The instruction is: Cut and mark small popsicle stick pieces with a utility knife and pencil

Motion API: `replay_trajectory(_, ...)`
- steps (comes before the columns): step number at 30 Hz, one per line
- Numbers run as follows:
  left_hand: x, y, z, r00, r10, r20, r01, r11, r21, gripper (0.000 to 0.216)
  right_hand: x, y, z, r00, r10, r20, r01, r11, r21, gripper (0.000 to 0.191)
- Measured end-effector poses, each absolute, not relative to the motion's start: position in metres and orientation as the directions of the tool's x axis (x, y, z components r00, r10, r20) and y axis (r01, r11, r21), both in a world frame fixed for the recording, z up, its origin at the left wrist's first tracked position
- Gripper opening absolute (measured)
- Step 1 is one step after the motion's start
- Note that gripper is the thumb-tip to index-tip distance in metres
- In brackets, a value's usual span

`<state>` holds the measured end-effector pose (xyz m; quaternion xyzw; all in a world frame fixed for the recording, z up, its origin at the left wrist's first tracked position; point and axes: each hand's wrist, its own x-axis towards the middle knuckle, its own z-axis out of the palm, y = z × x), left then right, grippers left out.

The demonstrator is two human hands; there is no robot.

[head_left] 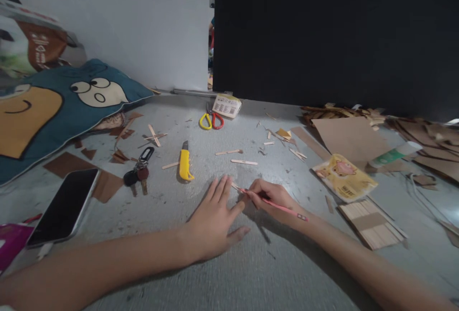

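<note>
My left hand [215, 217] lies flat on the grey floor, fingers stretched out, its fingertips pressing on a small wooden craft stick [234, 186]. My right hand [270, 197] is closed in a writing grip round a pink pencil [283, 208], whose tip touches the stick beside the left fingers. A yellow utility knife [185, 162] lies a short way beyond the left hand. More loose craft sticks [244, 161] lie just past both hands.
A phone [64, 205] and keys [138, 170] lie at the left, by a blue cushion [53, 110]. Scissors [211, 119] sit near the far wall. At the right are a yellow packet [344, 177], a glue bottle [394, 154], a panel of joined sticks [371, 222] and cardboard pieces [351, 138].
</note>
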<state>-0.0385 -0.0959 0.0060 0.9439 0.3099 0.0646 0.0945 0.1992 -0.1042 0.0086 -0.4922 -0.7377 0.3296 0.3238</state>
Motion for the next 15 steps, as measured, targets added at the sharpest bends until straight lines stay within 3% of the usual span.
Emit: replay_trajectory(15,-0.038,-0.0959,0.0085,0.8,0.599,0.035,0.58,-0.786,0.213,0.068,0.2005,-0.1052,0.0026,-0.316,0.934,0.166,0.512,0.315,-0.799,0.041)
